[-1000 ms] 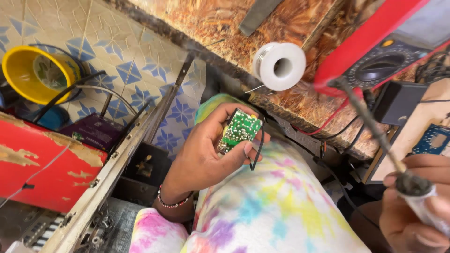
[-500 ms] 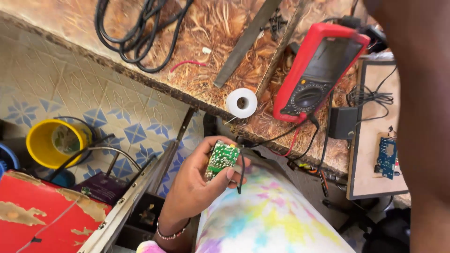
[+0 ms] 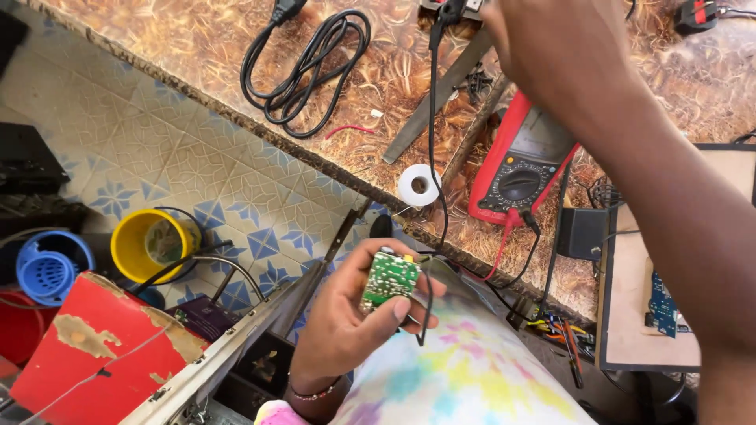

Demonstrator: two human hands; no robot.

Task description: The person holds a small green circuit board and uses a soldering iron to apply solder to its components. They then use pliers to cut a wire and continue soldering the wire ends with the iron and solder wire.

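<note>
At nine o'clock a round yellow plastic bucket stands on the patterned tile floor, a blue perforated plastic basket just beside it. Low at six o'clock the left hand is clamped on a small green rectangular circuit board, thumb pressing its face, solder points glinting, a thin black wire dangling from its edge over the tie-dye trouser leg. Above it, a white spool of solder wire sits near the worn brown bench's edge. At two o'clock lies a red digital multimeter. The right hand reaches high at one o'clock; whether it grips anything cannot be told.
</note>
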